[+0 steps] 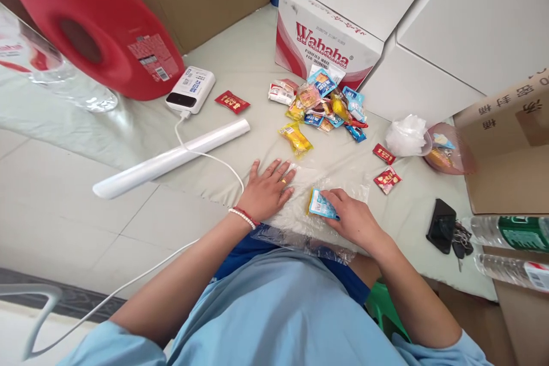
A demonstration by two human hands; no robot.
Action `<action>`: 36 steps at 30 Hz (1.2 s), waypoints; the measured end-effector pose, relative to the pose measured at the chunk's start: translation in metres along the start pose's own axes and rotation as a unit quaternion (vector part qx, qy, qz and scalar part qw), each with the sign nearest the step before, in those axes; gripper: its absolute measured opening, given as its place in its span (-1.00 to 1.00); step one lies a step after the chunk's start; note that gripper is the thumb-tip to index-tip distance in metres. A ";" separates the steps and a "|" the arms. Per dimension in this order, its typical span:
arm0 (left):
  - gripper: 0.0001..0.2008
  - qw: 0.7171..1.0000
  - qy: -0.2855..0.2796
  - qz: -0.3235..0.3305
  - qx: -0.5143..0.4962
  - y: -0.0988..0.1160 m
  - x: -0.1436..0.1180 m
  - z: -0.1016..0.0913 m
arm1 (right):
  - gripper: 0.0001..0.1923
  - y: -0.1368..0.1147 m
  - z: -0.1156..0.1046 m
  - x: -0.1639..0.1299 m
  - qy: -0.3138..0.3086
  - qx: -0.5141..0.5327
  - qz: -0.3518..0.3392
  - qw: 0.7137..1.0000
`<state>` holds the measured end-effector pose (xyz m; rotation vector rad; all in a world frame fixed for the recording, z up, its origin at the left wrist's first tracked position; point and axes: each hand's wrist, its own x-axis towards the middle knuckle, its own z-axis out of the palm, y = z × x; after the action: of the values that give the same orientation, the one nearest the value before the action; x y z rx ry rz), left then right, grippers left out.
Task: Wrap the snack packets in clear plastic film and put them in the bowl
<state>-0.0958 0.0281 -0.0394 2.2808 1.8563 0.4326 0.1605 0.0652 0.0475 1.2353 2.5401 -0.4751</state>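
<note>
A clear plastic sheet [295, 206] lies on the table in front of me, its near part hanging over the edge. My left hand [266, 190] rests flat on its left side, fingers spread, holding nothing. Over the middle of the sheet my right hand [352, 216] grips a blue-and-white snack packet [321, 204]; a bit of yellow wrapper [309, 203] shows at the packet's left edge. Beyond my hands is a pile of wrapped snacks [328, 106] in mixed colours. A single yellow snack packet [295, 139] lies just in front of that pile.
A roll of plastic film [171, 159], a white cabled device [190, 90] and a red jug [98, 28] are at left. Behind the pile stands a Wahaha carton [328, 37]. At right are a pink basket [461, 148], a black object [441, 226] beside keys, and bottles [510, 231].
</note>
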 end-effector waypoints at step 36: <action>-0.49 0.999 0.008 -0.037 0.022 0.002 -0.001 -0.002 | -0.37 -0.010 0.001 0.014 0.038 -0.005 0.027 0.999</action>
<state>-0.0950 0.0269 -0.0369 2.2342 1.9702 0.4049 0.1441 0.0692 0.0432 1.3389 2.5597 -0.4103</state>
